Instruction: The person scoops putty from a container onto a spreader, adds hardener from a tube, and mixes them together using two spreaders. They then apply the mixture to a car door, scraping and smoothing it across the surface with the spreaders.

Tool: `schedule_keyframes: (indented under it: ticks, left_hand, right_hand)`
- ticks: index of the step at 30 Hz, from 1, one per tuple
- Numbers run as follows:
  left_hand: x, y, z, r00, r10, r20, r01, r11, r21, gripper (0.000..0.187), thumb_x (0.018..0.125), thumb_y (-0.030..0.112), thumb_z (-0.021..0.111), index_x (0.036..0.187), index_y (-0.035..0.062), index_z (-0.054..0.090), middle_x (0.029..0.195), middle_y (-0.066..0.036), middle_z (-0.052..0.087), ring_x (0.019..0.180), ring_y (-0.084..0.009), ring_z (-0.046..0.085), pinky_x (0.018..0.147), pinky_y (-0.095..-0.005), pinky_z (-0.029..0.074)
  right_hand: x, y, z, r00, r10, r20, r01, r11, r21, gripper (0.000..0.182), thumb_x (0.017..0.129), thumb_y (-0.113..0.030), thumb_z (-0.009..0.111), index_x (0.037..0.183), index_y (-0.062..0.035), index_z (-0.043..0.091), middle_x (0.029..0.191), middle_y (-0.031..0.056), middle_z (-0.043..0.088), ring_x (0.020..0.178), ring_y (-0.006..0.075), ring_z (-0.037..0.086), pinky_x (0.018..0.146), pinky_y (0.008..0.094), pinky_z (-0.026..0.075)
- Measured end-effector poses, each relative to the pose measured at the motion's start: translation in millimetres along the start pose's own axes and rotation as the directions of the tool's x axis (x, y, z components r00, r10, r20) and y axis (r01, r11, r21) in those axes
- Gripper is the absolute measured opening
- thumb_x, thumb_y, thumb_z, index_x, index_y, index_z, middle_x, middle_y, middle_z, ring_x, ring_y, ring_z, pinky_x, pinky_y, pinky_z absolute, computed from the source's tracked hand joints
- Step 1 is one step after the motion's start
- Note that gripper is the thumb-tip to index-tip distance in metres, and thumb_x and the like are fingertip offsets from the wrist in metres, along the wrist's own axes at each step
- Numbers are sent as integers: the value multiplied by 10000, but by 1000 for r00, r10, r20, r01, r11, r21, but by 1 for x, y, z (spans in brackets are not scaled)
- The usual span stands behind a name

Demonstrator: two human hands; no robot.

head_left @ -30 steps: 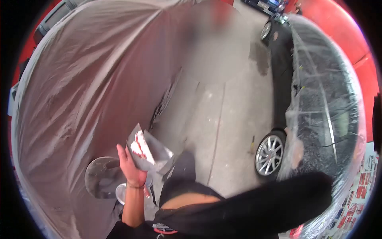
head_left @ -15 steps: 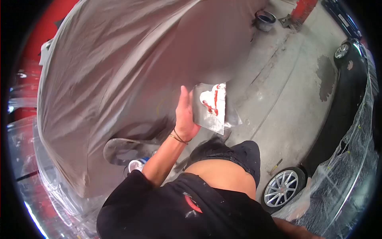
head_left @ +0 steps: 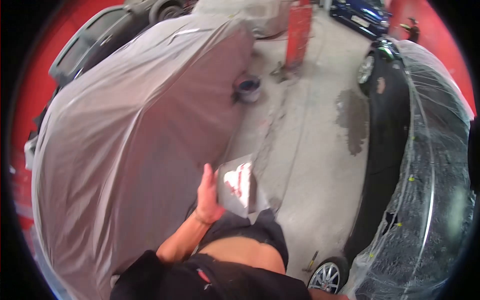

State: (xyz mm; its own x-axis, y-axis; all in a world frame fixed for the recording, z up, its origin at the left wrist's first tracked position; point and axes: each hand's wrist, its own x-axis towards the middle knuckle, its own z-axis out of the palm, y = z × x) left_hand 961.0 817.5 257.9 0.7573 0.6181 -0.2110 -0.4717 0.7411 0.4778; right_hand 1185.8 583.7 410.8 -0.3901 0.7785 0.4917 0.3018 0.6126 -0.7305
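My left hand [head_left: 208, 198] is closed on a clear mixing board [head_left: 227, 205], held by its left edge with the thumb pointing up. On the board lies a patch of white filler paste [head_left: 238, 181] streaked with red, somewhat blurred. The board is in front of my waist, above the concrete floor. Only a sliver of my right arm [head_left: 325, 295] shows at the bottom edge, and the hand itself is out of sight.
A car under a grey cover [head_left: 175, 105] stands on the left. To the right is a black car [head_left: 385, 140] partly wrapped in clear plastic film [head_left: 440, 165]. A bucket [head_left: 247, 89], a red post [head_left: 298, 35] and a hammer-like tool [head_left: 311, 261] stand or lie on the floor.
My view has lifted, so more of the far garage shows. The left hand and board now appear lower and further left, with the board still held. The paste patch looks much the same.
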Motion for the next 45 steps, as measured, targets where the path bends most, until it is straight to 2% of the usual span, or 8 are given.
schedule_keyframes:
  ticks: [5, 9, 18, 21, 25, 27, 34, 45]
  left_hand:
    - [148, 10, 39, 984, 58, -166, -51, 998, 45, 767, 1134, 657, 340, 1459, 15, 607, 1389, -139, 719, 1207, -257, 720, 1029, -426, 572]
    - [247, 25, 66, 994, 79, -75, -78, 997, 18, 738, 1133, 651, 365, 1432, 30, 628, 1363, -148, 729, 1205, -285, 724, 1032, -452, 576]
    - [471, 29, 109, 992, -114, -54, 119, 988, 94, 715, 1139, 642, 365, 1500, 64, 582, 1446, -97, 668, 1323, -247, 640, 1148, -434, 487]
    - [532, 45, 101, 967, -249, 52, 231, 945, 231, 649, 1169, 572, 372, 1488, 49, 585, 1438, -51, 648, 1300, -183, 606, 1156, -367, 453]
    - [617, 93, 106, 833, -550, 59, 507, 802, 316, 613, 1171, 545, 411, 1460, 46, 618, 1380, -17, 664, 1246, -139, 606, 1143, -343, 453]
    - [654, 107, 103, 811, -584, -19, 557, 762, 331, 672, 1167, 586, 375, 1422, 26, 646, 1362, -40, 690, 1234, -129, 628, 1120, -321, 468]
    - [808, 115, 106, 729, -680, -78, 682, 711, 173, 704, 1131, 647, 411, 1413, 44, 642, 1347, -97, 721, 1213, -229, 709, 1077, -422, 550]
    - [1017, 81, 157, 731, -680, 60, 600, 682, 418, 776, 1119, 671, 397, 1515, 19, 537, 1440, -140, 663, 1300, -287, 655, 1147, -451, 486]
  right_hand:
    - [-19, 89, -90, 908, 400, -122, -410, 908, -80, 295, 974, -62, 665, 1234, 57, 734, 1216, 219, 747, 1168, 404, 703, 999, 451, 562]
    - [-47, 202, -111, 388, 769, -509, -886, 462, 23, 362, 1005, -108, 654, 1353, -25, 709, 1298, 169, 747, 1213, 340, 690, 1060, 474, 528]
    - [100, 451, -140, 187, 718, -671, 385, 575, 722, 629, 1098, -171, 599, 1653, 18, 371, 1698, 124, 443, 1452, 229, 554, 1182, 467, 477]
    - [154, 495, -173, -178, 634, -753, 16, 766, 642, 691, 1083, -276, 611, 1689, -90, 337, 1607, 114, 516, 1338, 257, 623, 1114, 435, 534]
    - [82, 560, -251, 8, 927, -374, 397, 340, 852, 488, 1080, -85, 583, 1559, -71, 491, 1402, 105, 634, 1185, 220, 678, 1040, 417, 565]
    - [141, 563, -299, -482, 602, -636, -154, 656, 739, 444, 1061, -66, 624, 1498, -60, 546, 1388, 107, 654, 1206, 219, 676, 1039, 417, 563]
    - [131, 570, -388, -670, 446, -593, 77, 837, 542, 378, 1004, -63, 745, 1371, -63, 655, 1254, 54, 738, 1106, 185, 717, 1012, 369, 588]
    - [129, 686, -493, -453, 668, -590, 543, 732, 412, 456, 1081, -214, 659, 1502, -89, 539, 1478, 130, 606, 1355, 352, 602, 1106, 627, 517]
